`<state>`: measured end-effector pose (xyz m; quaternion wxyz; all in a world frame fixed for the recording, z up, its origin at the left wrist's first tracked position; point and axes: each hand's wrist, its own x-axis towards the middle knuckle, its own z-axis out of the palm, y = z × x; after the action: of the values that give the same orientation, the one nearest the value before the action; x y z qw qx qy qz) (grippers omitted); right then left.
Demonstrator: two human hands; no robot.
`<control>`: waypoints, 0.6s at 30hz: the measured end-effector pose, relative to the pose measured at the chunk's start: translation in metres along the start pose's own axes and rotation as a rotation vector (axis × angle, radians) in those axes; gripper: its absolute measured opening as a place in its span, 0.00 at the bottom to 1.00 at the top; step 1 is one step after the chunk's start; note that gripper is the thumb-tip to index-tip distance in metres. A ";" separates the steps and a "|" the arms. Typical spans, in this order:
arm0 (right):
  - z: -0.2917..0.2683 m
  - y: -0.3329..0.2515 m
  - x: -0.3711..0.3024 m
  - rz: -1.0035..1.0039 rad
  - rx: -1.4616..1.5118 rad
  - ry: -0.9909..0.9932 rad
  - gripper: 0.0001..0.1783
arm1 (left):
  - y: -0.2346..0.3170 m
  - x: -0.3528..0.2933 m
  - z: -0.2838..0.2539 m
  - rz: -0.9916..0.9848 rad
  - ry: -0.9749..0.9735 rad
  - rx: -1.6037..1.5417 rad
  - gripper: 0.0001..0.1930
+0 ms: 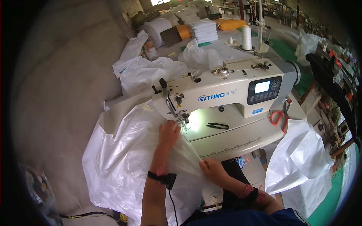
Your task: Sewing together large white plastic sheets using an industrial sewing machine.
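Note:
A large translucent white plastic sheet drapes over the left end of a sewing machine and hangs down toward me. Close beside the lit needle and presser foot, my left hand has its fingers bent together on the sheet. My right hand pinches the sheet's edge at the front of the machine bed, nearer to me. The edge runs slanting between the needle and that hand. Black thread snips lie on the bed under the machine arm. What the left fingertips press on is partly hidden.
Red-handled scissors rest at the bed's right end. Another white sheet hangs at the right. Behind the machine are a thread cone, crumpled plastic and a folded white stack. A cable dangles from my left wrist strap.

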<state>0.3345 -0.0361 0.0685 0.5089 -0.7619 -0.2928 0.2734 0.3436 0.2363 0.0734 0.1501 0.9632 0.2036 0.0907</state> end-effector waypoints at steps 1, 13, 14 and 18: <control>-0.002 -0.001 -0.001 -0.017 -0.063 0.045 0.17 | 0.007 -0.008 0.001 0.012 -0.011 0.000 0.20; 0.017 -0.005 -0.002 -0.270 -0.351 -0.021 0.30 | 0.022 -0.009 -0.007 0.086 0.059 0.134 0.25; 0.015 -0.010 -0.003 -0.186 -0.329 -0.067 0.30 | 0.019 -0.004 -0.005 0.157 0.102 0.120 0.24; 0.028 -0.002 -0.004 -0.352 -0.268 0.045 0.31 | 0.010 0.009 -0.011 0.232 0.032 0.077 0.22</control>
<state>0.3108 -0.0213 0.0615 0.4493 -0.7657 -0.4438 0.1219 0.3531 0.2339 0.0881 0.0984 0.9837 0.0966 0.1151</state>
